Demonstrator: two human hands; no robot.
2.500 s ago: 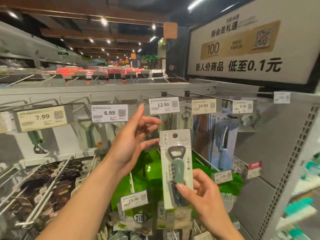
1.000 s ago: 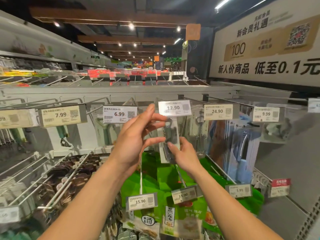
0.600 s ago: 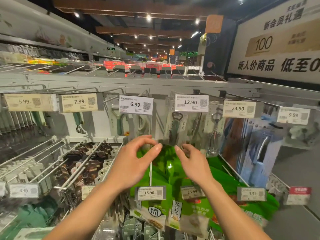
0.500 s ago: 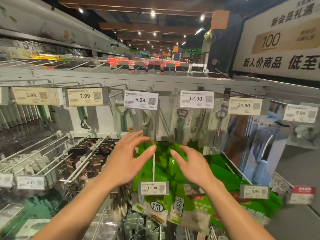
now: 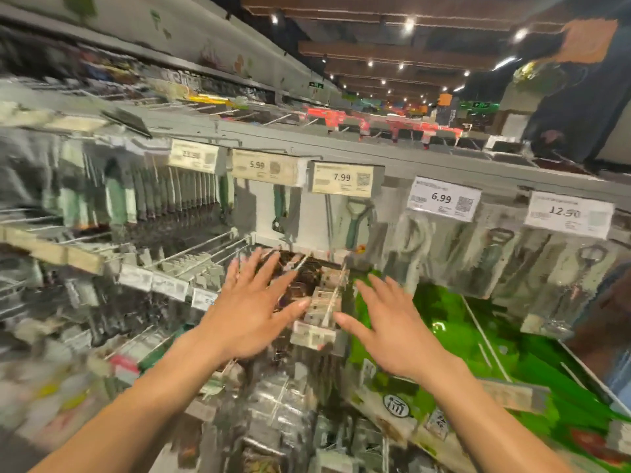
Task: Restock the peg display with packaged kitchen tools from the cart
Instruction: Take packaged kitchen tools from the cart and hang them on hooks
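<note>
Between packages: left hand (image 5: 249, 312), right hand (image 5: 392, 332) both empty, fingers spread, near grey wire-peg display (image 5: 307, 145). Next: fetch package from cart, out of view.

This is a supermarket aisle. Price tags (image 5: 342, 178) reading 7.99 and 6.99 front a peg display (image 5: 341, 145) hung with packaged kitchen tools (image 5: 491, 256). More shelving (image 5: 392, 126) runs back under ceiling spotlights (image 5: 408, 22).

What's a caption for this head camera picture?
Left hand and right hand, both open and empty, before the peg display.
</note>
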